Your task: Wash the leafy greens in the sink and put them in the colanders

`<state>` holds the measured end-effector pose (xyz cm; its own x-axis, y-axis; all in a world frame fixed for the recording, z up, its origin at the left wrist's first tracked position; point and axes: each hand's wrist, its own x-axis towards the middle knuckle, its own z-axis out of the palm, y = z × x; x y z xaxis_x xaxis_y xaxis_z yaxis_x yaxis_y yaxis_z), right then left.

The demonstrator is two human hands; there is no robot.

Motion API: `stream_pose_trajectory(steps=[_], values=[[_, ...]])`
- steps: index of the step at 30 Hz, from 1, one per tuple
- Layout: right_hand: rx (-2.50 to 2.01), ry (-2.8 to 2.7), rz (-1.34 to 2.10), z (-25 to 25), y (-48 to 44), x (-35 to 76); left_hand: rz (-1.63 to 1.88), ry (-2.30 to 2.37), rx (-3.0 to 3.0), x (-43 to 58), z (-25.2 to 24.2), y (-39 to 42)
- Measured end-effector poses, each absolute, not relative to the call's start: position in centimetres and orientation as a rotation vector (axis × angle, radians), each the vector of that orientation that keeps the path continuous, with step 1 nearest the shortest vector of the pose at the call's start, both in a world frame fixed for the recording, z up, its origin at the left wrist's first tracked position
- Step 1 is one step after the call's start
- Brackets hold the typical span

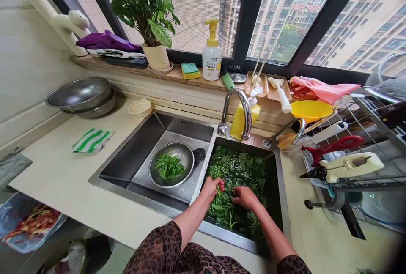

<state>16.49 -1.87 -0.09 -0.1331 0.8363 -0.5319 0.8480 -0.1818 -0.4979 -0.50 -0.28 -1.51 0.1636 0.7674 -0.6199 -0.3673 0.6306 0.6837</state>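
My left hand point(212, 188) and my right hand point(245, 197) reach into the right basin of a stainless steel double sink point(203, 132). That basin holds a dense mass of wet leafy greens point(236, 168) in water. Both hands are down among the leaves, and my left fingers pinch some stems. My right fingertips are partly hidden by leaves. In the left basin, a metal mesh strainer point(171, 164) holds a smaller heap of greens point(168, 166). It sits apart from both hands, beyond the divider.
A curved tap point(236, 111) rises behind the basins, with a yellow bottle point(242, 119) behind it. Stacked steel bowls point(80, 96) and a green-striped cloth point(92, 141) lie on the left counter. A dish rack point(349, 147) holding utensils stands at right; a plant and soap bottle occupy the windowsill.
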Motion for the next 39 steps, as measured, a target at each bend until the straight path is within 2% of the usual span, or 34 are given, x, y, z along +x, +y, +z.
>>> stream_pose_trajectory(steps=[2,4,9,11,13,19,27,33,36,39], values=[[2.031,1.997,-1.226,-0.8,-2.5,16.9,0.898,1.175,0.472,-0.4,-1.5,-0.3],[2.081,1.976,-1.439,-0.6,-2.8,17.0,0.896,1.196,0.535,-0.4,-1.4,-0.3],[2.143,1.604,-2.730,2.5,-1.9,17.4,0.860,1.117,0.539,-0.4,-1.1,-0.5],[2.169,1.426,-2.995,3.5,-1.4,17.5,0.873,1.078,0.492,-0.5,-1.0,-0.5],[2.252,1.260,-3.109,3.8,-1.2,17.3,0.865,1.034,0.443,-0.5,-0.8,-0.5],[2.568,0.964,-3.030,1.8,-1.7,15.0,0.806,0.883,0.457,-0.7,0.1,-0.6],[2.531,0.995,-2.928,1.5,-2.6,13.5,0.862,1.182,0.558,-0.4,-0.8,-0.7],[2.625,1.084,-2.794,0.9,-2.3,16.2,0.904,1.202,0.535,-0.4,-1.2,-0.4],[2.922,1.138,-2.520,0.8,-2.0,17.8,0.944,1.172,0.506,-0.4,-0.9,-0.4],[2.981,1.695,-2.043,1.7,-1.9,17.9,0.897,1.142,0.519,-0.4,-0.8,-0.4]])
